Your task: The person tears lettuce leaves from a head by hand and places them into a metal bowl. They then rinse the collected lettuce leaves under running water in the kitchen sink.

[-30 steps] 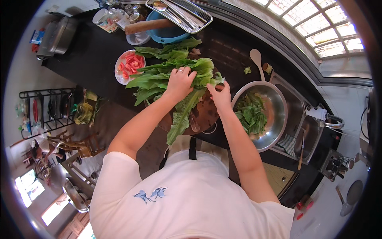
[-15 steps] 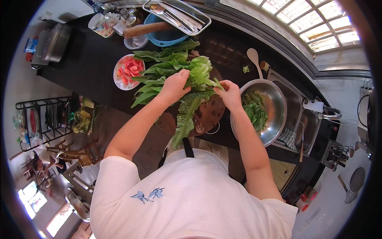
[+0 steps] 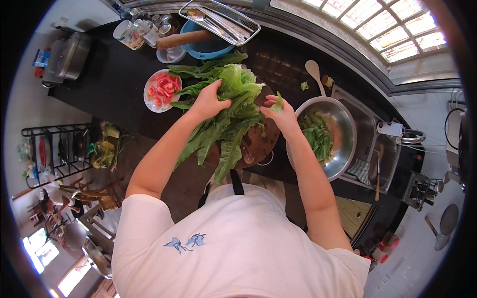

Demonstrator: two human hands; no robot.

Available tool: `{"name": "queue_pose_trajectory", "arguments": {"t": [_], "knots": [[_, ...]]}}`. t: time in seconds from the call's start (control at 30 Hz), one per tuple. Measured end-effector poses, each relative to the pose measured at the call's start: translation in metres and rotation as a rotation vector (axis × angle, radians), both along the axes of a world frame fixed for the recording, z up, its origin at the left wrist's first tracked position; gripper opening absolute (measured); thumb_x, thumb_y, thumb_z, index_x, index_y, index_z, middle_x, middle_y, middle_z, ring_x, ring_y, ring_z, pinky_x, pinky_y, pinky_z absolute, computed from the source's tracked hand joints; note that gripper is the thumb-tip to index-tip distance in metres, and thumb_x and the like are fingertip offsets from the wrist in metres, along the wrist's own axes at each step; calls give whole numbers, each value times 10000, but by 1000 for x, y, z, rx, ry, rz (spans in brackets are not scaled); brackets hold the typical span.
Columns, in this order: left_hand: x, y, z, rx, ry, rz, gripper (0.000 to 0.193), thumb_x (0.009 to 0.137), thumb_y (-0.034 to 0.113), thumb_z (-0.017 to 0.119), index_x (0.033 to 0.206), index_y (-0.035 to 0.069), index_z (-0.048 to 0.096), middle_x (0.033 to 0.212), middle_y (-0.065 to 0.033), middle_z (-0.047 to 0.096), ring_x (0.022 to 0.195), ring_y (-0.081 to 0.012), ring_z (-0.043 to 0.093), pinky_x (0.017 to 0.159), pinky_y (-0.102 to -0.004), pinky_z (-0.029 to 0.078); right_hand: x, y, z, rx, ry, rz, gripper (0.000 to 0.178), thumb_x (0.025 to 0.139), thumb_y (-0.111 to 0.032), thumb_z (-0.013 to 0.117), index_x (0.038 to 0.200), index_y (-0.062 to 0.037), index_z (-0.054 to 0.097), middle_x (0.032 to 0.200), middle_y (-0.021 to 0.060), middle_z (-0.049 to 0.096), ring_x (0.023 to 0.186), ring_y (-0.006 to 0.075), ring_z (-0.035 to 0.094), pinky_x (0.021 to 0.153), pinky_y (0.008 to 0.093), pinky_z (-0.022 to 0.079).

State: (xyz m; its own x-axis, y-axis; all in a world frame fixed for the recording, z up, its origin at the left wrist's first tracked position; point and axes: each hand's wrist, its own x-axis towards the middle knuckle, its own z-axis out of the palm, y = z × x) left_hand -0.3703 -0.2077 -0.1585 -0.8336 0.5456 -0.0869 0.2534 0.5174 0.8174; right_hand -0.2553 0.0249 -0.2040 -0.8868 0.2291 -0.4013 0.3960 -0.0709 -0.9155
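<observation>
My left hand (image 3: 209,103) is closed around a bunch of long green leaf lettuce (image 3: 229,131), whose leaves spread over a round wooden cutting board (image 3: 267,144) and hang past its near edge. To the right of the bunch, my right hand (image 3: 282,115) pinches a small pale green leaf piece (image 3: 277,103) between thumb and fingers. It is apart from the bunch. Just right of that hand stands a steel bowl (image 3: 346,134) with loose green leaves (image 3: 317,135) in it. Left of the bunch, a patterned plate (image 3: 151,103) holds cut red pieces (image 3: 164,89).
A blue basin (image 3: 206,50) with a wooden rolling pin (image 3: 186,38) and a wire basket of utensils (image 3: 226,25) is at the back. A pale spoon (image 3: 315,74) lies behind the bowl. The sink (image 3: 382,161) is to the right, jars (image 3: 126,34) back left.
My left hand has lifted and turned the lettuce bunch, so more leaves hang toward me. The right hand has come away from it with a small leaf piece in its fingers.
</observation>
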Motion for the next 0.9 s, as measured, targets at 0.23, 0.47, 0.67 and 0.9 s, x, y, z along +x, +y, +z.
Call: {"name": "queue_pose_trajectory", "arguments": {"t": [0.23,0.47,0.67,0.9], "knots": [[7,-2,14,211,-346,-148,585,731,90,688,1263,-40,482,1187,-117,594,1101,-180,550,969,-306,418,-11,-26,43,13,135,64,511,779,-106,782,1237,-36,568,1092,40,622,955,124,599,831,259,495],[15,-7,48,210,-472,-207,686,714,86,686,1342,-19,431,1183,-81,581,1070,-145,546,959,-280,419,1,-29,84,-330,183,48,332,849,-49,696,1160,-2,588,1027,28,643,884,81,604,752,230,501],[20,3,75,188,-595,-384,730,689,159,711,1350,7,442,1227,-85,551,1129,-159,504,991,-304,396,5,-35,109,-322,262,-18,346,841,-101,732,1140,11,599,947,23,650,799,77,604,692,216,505],[24,29,50,370,-579,-257,489,766,98,733,1214,24,551,1080,-52,621,992,-129,573,878,-287,468,2,-24,95,-125,422,-30,430,872,-87,687,1262,3,530,1053,51,614,899,124,604,732,226,500]]}}
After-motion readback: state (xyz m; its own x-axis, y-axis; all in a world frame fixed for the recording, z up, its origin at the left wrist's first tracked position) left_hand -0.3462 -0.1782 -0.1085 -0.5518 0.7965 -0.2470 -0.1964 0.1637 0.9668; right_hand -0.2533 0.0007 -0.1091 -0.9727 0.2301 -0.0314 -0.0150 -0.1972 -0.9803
